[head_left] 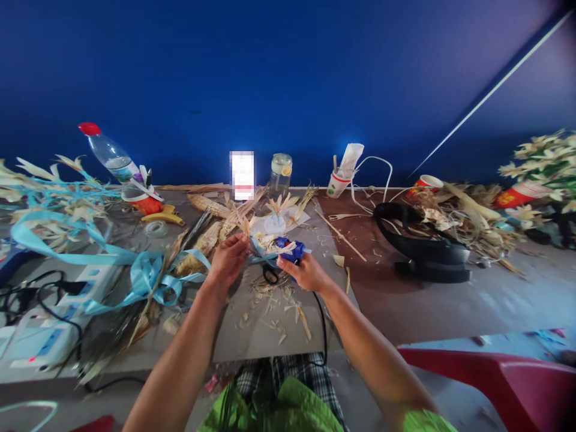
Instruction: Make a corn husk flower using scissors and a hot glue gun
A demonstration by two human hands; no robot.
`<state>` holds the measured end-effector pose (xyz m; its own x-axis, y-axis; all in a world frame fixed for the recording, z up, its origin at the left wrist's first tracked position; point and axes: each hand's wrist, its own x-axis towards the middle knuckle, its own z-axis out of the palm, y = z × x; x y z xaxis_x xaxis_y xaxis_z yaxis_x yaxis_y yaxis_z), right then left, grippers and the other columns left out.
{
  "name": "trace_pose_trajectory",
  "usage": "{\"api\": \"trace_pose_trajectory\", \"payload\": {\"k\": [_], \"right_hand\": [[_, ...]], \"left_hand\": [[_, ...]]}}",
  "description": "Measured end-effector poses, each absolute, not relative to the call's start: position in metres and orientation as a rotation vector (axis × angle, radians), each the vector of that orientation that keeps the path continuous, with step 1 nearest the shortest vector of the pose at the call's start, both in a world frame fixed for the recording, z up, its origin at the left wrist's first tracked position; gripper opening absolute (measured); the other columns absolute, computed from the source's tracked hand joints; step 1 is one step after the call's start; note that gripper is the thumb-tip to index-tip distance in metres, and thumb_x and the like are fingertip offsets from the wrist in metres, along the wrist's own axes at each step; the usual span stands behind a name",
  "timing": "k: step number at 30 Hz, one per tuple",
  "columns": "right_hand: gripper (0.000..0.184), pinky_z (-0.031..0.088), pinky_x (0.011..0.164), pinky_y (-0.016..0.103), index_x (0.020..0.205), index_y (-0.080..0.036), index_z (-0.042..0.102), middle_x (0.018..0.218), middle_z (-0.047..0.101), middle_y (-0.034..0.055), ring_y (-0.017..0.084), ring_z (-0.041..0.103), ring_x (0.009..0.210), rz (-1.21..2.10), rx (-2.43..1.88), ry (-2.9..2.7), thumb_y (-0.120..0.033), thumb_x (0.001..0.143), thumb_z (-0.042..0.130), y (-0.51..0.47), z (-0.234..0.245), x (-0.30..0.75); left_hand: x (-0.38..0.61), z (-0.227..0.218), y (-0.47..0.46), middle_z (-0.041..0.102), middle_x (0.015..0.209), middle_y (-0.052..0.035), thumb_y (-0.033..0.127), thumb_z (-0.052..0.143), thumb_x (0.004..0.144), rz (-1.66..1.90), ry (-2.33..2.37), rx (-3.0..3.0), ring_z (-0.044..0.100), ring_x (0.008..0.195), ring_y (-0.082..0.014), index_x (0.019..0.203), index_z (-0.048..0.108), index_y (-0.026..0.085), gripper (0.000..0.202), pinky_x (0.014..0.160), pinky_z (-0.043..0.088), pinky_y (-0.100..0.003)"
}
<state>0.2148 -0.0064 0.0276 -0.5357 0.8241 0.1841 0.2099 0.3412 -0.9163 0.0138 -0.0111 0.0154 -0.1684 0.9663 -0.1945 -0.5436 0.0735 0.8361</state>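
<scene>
The right hand (306,273) has its fingers closed around a blue glue gun (290,249), which sits at the fingertips, above the knuckles and just over the table (252,336). The gun is hard, glossy plastic, short and blocky. Its long axis runs roughly across the view, with the front end aimed left. A thin black cord (322,324) trails from under the right hand, below the glue gun, towards the person's lap.

Just left of the glue gun, the left hand (229,259) curls its fingers on a husk bundle (269,242). The bundle is dry, pale straw-coloured, papery and frayed into pointed strips. It lies between the two hands, touching the gun's front end.

Below the glue gun, husk scraps (274,312) litter the grey surface. Far left of the glue gun, a satin light-blue ribbon (144,270) loops over dried corn leaves. Behind the glue gun stands a clear glass jar (281,173), and well to its right lies a curved black neck fan (423,246).
</scene>
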Motion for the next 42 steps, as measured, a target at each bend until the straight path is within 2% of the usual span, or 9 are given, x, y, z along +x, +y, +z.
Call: {"api": "trace_pose_trajectory", "payload": {"k": [14, 19, 24, 31, 42], "right_hand": [[0.026, 0.040, 0.067, 0.024, 0.071, -0.017, 0.052, 0.067, 0.049, -0.0014, 0.011, 0.043, 0.064, 1.219, -0.931, -1.906, -0.041, 0.082, 0.053, -0.0061, 0.0271, 0.2182], [0.024, 0.040, 0.069, 0.025, 0.074, -0.017, 0.054, 0.071, 0.053, -0.0003, 0.011, 0.044, 0.066, 1.208, -0.903, -1.865, -0.039, 0.082, 0.052, -0.0043, 0.0282, 0.2205], [0.028, 0.040, 0.069, 0.025, 0.072, -0.017, 0.056, 0.069, 0.053, -0.0001, 0.012, 0.045, 0.067, 1.205, -0.873, -1.832, -0.043, 0.081, 0.053, -0.0031, 0.0267, 0.2175], [0.030, 0.040, 0.071, 0.026, 0.077, -0.016, 0.059, 0.071, 0.054, 0.0005, 0.013, 0.045, 0.069, 1.227, -0.897, -1.775, -0.045, 0.081, 0.052, -0.0024, 0.0228, 0.2175], [0.029, 0.040, 0.068, 0.026, 0.072, -0.017, 0.055, 0.069, 0.052, 0.0004, 0.012, 0.043, 0.065, 1.256, -0.898, -1.763, -0.044, 0.080, 0.052, -0.0037, 0.0265, 0.2169]], "left_hand": [[0.0139, 0.0171, -0.0113, 0.052, 0.053, 0.0024, 0.023, 0.078, 0.059, 1.464, 0.970, 0.559, 0.046, 0.048, -0.0048, 0.062, 0.059, 0.013, 0.021, 0.051, 0.037, -0.018], [0.0135, 0.0179, -0.0118, 0.051, 0.052, 0.0034, 0.023, 0.079, 0.057, 1.459, 0.976, 0.538, 0.044, 0.045, -0.0046, 0.063, 0.058, 0.013, 0.024, 0.045, 0.033, -0.017], [0.0131, 0.0157, -0.0122, 0.052, 0.054, 0.0039, 0.022, 0.078, 0.059, 1.436, 0.945, 0.565, 0.045, 0.047, -0.0038, 0.065, 0.058, 0.013, 0.023, 0.054, 0.042, -0.018], [0.0108, 0.0127, -0.0117, 0.054, 0.056, 0.0035, 0.022, 0.077, 0.060, 1.411, 0.950, 0.539, 0.051, 0.051, -0.0051, 0.070, 0.057, 0.014, 0.023, 0.056, 0.044, -0.018], [0.0116, 0.0142, -0.0122, 0.053, 0.056, 0.0043, 0.021, 0.078, 0.058, 1.399, 0.951, 0.546, 0.048, 0.050, -0.0039, 0.069, 0.057, 0.014, 0.025, 0.058, 0.044, -0.018]]}}
